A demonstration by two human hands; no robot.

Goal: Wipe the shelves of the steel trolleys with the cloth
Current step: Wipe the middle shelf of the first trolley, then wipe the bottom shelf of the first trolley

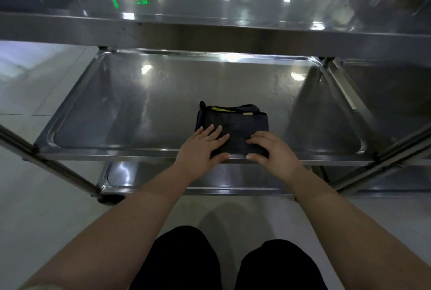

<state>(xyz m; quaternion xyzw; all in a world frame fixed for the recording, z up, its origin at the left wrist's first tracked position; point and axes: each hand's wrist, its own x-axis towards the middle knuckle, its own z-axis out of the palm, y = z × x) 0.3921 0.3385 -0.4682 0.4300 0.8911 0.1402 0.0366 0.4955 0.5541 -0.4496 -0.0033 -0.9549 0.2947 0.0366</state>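
A dark folded cloth (235, 124) with a yellow strip lies on the middle shelf (144, 103) of a steel trolley, near the front rim. My left hand (200, 147) rests flat on the cloth's left part, fingers straight, thumb at the shelf's front edge. My right hand (270, 150) lies on the cloth's right near corner with fingers bent down onto it, thumb at the rim. Both hands touch the cloth at once.
The top shelf (210, 31) spans the view above. A bottom shelf (144, 175) shows below the middle one. A second trolley (391, 94) stands against the right side. Steel legs (46, 161) slant at left and right. Pale floor tiles lie at left; my dark-trousered knees are at the bottom.
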